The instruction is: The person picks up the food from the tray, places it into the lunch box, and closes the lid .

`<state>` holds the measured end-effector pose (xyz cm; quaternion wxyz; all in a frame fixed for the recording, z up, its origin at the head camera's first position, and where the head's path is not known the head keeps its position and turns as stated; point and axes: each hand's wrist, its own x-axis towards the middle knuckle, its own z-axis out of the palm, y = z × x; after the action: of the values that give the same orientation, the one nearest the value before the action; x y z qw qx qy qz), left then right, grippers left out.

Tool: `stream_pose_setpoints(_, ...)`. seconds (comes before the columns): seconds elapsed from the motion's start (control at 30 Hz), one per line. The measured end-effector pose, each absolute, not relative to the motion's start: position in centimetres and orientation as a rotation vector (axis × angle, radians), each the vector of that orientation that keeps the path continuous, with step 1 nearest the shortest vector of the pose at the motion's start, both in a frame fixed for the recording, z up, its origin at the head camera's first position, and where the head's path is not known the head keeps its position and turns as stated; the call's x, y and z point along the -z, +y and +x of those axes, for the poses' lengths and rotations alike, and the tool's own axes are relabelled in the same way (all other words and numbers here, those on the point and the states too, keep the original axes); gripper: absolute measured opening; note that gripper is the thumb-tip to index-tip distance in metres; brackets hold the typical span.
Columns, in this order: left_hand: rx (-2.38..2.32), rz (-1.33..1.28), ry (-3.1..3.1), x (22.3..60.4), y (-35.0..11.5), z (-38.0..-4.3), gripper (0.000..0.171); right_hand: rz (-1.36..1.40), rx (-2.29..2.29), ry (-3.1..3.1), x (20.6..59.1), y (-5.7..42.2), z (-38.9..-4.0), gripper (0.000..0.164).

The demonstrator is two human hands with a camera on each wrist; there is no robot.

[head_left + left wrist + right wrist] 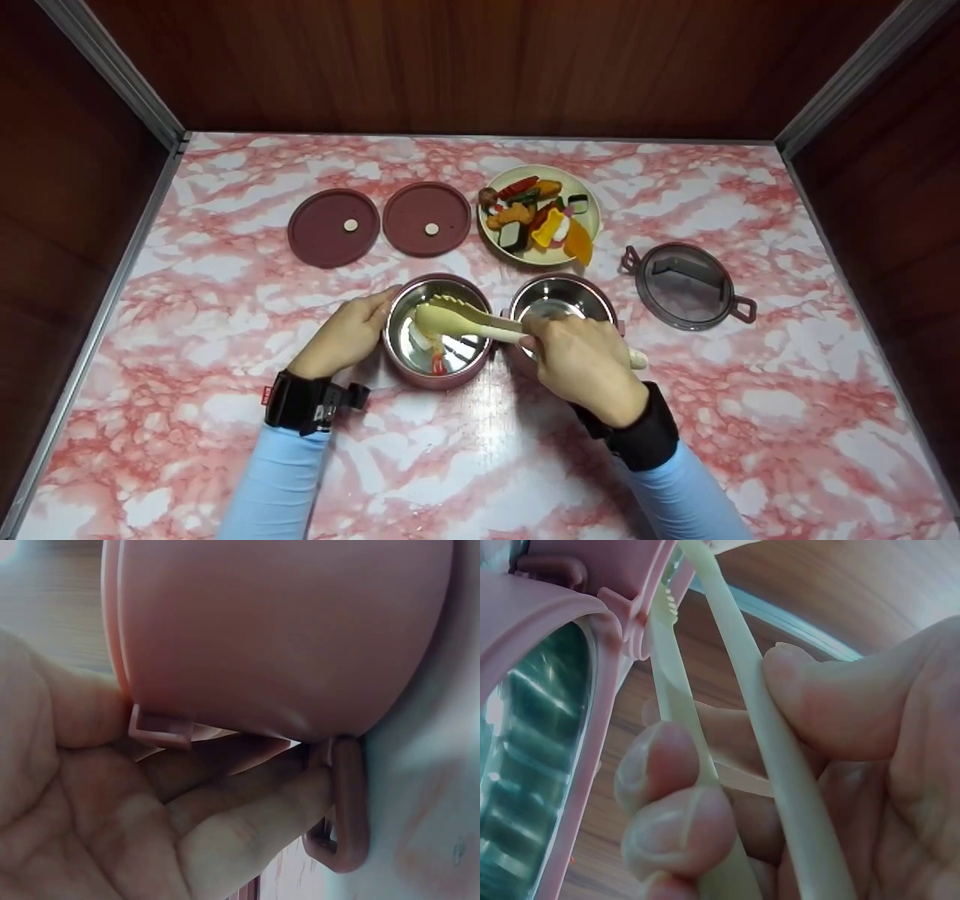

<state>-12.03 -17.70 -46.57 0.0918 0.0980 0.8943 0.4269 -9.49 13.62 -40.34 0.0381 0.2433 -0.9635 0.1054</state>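
Observation:
In the head view my left hand (345, 334) holds the outer side of the left pink pot (439, 380), which has a shiny metal inside. The left wrist view shows its thumb at the pot's rim and its fingers curled by a side handle (351, 802). My right hand (581, 364) grips pale yellow tongs (454, 321), thumb on one arm and fingers around the other. The tongs' heads reach down into the left pot, around or above a whitish food piece with a red end (438, 364). Under my right hand stands a second pink pot (553, 279), partly hidden.
Behind the pots lies a cream plate (596, 217) of toy-like food pieces. Two dark red round lids (322, 244) with pale knobs are left of it. A glass-like lid (686, 289) with two handles rests at the right. Wooden walls (480, 67) enclose the marbled table.

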Motion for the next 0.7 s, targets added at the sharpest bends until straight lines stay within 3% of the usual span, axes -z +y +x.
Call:
stream_pose_setpoints(0.33,-1.292,0.328,2.668,46.50,-17.73,-12.07,0.041,0.933,-0.284,-2.970,40.08,13.67,-9.47,0.016)
stream_pose_setpoints(0.7,-1.294,0.302,2.652,46.77,-17.75,-12.03,0.042,0.945,-0.302,-2.998,39.68,14.27,-9.82,0.014)
